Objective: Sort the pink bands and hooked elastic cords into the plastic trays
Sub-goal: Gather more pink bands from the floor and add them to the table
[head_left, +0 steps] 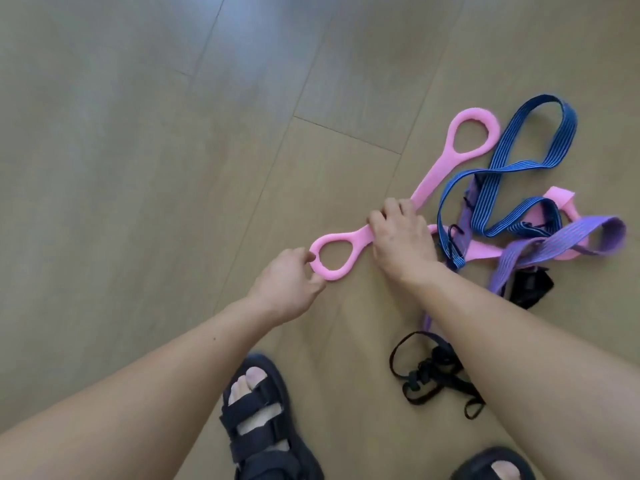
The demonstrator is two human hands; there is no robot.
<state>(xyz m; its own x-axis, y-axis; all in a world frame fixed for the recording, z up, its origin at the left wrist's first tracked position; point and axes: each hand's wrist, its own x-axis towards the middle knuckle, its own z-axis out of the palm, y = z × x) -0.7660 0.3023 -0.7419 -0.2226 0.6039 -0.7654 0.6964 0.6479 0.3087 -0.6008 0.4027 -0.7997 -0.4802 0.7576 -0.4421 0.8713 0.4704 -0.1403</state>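
Two hands are gripping one soft pink band point(438, 178) of foam-like rubber, a ring at each end, which is lying on the pale wooden floor point(138, 168). The left hand point(284, 285) is pinching the rim of the near ring; the right hand point(401, 237) is curling its fingers over the flat middle strip. The long axis is running diagonally, the near ring pointing toward the person's left and the far ring pointing away to the right. It is looking light, limp and stretchy, grippy rather than slick and hardly fragile, so a ring or the middle strip is offering a sure hold. A second pink band point(485, 249) is lying half buried under a blue striped elastic cord point(508, 140) and a purple striped elastic cord point(554, 242). No plastic trays are showing.
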